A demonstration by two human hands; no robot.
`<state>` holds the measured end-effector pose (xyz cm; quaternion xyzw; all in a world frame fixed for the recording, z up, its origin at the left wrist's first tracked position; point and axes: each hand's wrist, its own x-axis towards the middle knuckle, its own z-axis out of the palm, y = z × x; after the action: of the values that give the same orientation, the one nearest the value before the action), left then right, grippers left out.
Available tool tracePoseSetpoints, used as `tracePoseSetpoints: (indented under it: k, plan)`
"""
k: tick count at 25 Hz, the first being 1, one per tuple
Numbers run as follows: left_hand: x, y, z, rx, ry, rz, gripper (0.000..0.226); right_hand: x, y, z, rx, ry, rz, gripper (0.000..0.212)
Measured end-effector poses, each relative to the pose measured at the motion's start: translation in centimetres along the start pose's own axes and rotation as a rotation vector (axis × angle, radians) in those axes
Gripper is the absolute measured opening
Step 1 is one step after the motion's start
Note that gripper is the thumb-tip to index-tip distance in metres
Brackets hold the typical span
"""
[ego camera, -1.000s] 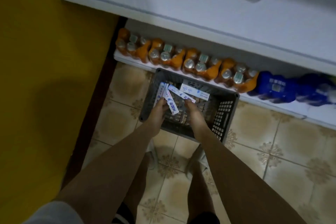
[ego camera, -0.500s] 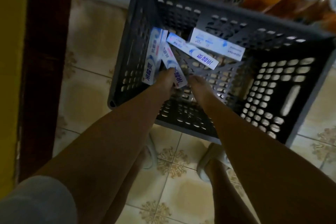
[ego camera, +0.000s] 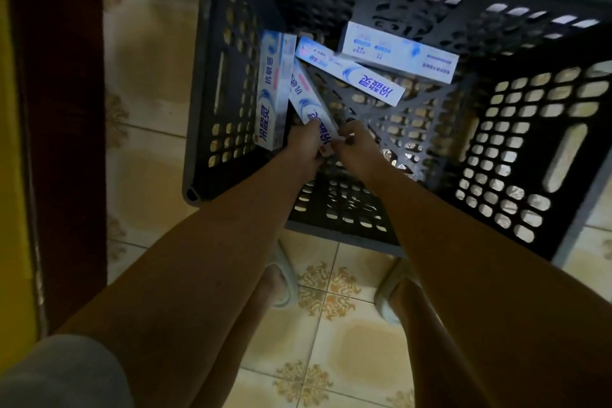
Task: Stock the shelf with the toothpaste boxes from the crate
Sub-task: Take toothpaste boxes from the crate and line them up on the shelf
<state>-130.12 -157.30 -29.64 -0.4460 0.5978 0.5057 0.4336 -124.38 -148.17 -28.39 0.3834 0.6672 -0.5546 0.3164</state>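
Right hand (ego camera: 356, 149) now beside gripped box (ego camera: 309, 106)

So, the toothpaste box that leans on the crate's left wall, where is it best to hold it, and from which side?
Probably by the near end of the leaning box, from above and the person's side. It stands along the crate wall, so only its inner face and near end are free. The left hand is closest, but it already grips another box.

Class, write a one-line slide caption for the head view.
Both hands grasp one toothpaste box inside the grey crate; three more boxes remain.
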Motion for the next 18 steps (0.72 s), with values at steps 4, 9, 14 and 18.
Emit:
tracePoseSetpoints:
  k: [4,9,14,18]
  plan:
    - [-3.0,-0.6,-0.2,0.108,-0.031,-0.048,0.026,-2.5,-0.7,-1.6,0.057,0.083,0.020,0.014]
    - [-7.6,-0.7,-1.0,0.224,-0.127,-0.065,0.021,-6.2,-1.1,-3.6,0.124,0.036,0.076,0.026]
    - [-15.0,0.5,-1.8,0.245,-0.264,-0.118,0.013,-11.6,-2.2,-6.3,0.363,-0.055,0.226,0.044]
    - [-22.8,2.8,-1.6,0.211,-0.316,-0.169,0.022,-18.2,-5.2,-8.6,0.514,-0.157,0.240,0.044]
